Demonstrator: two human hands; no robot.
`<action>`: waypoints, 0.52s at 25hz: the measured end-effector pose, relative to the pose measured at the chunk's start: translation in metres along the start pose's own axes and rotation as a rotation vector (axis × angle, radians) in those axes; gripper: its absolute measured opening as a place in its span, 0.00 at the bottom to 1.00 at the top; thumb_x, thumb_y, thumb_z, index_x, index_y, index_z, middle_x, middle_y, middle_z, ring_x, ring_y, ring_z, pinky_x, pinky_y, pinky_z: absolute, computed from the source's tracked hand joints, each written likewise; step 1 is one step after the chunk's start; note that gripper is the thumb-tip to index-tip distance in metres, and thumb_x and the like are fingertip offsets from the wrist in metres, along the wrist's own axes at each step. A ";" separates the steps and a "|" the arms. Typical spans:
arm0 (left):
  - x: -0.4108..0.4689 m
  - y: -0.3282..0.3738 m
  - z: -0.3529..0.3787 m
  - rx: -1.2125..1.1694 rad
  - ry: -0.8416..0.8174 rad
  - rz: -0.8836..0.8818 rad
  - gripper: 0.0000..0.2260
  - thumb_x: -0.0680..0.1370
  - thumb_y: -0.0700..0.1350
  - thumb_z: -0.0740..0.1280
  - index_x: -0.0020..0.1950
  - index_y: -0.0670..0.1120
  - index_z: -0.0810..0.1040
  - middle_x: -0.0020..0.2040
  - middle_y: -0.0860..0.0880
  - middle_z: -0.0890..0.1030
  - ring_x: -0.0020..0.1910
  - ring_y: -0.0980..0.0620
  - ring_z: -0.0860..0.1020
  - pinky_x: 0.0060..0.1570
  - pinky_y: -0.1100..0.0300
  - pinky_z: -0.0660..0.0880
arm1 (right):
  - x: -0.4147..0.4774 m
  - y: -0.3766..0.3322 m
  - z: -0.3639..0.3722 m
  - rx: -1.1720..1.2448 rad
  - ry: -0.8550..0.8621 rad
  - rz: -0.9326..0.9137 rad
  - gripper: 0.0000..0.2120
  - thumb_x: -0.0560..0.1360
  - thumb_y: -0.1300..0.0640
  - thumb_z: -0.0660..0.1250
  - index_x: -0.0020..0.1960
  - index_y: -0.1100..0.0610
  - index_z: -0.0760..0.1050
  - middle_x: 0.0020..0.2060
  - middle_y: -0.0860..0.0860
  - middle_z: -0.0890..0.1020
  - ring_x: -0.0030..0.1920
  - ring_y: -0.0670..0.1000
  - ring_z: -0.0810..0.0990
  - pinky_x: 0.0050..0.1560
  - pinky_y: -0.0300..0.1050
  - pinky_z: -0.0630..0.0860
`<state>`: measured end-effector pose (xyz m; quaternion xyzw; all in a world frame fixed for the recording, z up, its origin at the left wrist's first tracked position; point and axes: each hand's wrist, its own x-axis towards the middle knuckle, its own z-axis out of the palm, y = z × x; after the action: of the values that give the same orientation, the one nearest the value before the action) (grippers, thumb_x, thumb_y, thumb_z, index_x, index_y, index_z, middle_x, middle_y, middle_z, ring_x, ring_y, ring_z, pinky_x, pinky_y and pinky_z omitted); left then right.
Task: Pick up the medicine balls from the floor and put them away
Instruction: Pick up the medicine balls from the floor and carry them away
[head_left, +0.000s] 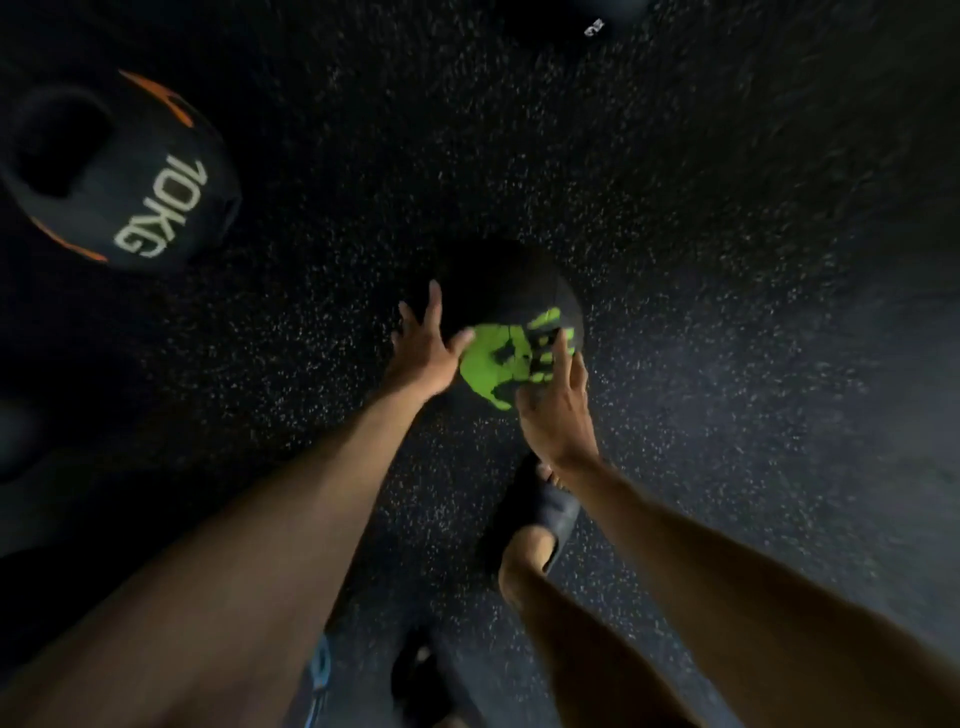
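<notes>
Black medicine ball, lime-green patch, on speckled floor; left grip and right grip spread wide at its sides, clasping nothing.

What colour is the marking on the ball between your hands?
Bright green marking on the black medicine ball, seen in the head view.

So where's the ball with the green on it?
In the head view, the green-marked ball sits mid-frame on the floor between the left hand and right hand; the 10KG ball lies off to its left.
</notes>
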<state>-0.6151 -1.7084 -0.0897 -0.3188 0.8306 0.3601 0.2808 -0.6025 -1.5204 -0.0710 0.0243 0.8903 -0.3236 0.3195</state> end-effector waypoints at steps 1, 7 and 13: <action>0.020 0.012 -0.017 0.003 0.056 -0.050 0.31 0.84 0.52 0.57 0.82 0.55 0.42 0.82 0.40 0.48 0.78 0.35 0.58 0.75 0.40 0.61 | 0.010 -0.003 -0.005 0.008 -0.074 0.024 0.42 0.79 0.54 0.63 0.81 0.45 0.38 0.81 0.59 0.45 0.77 0.66 0.57 0.70 0.64 0.68; 0.048 0.040 -0.062 0.059 0.030 0.051 0.33 0.82 0.52 0.61 0.82 0.50 0.47 0.80 0.41 0.56 0.76 0.39 0.62 0.72 0.39 0.65 | 0.124 -0.126 -0.044 0.018 -0.133 0.038 0.39 0.78 0.65 0.58 0.82 0.48 0.43 0.80 0.60 0.38 0.78 0.70 0.41 0.75 0.64 0.56; 0.121 0.095 -0.143 -0.045 -0.076 0.085 0.33 0.84 0.48 0.60 0.82 0.53 0.43 0.82 0.39 0.46 0.77 0.37 0.62 0.70 0.43 0.69 | 0.228 -0.228 -0.082 -0.047 0.006 -0.088 0.23 0.80 0.64 0.56 0.74 0.59 0.67 0.73 0.57 0.69 0.73 0.57 0.66 0.74 0.54 0.65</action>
<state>-0.7960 -1.8077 -0.0509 -0.2755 0.8237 0.4022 0.2895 -0.8861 -1.6891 -0.0283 -0.0214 0.8989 -0.3161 0.3026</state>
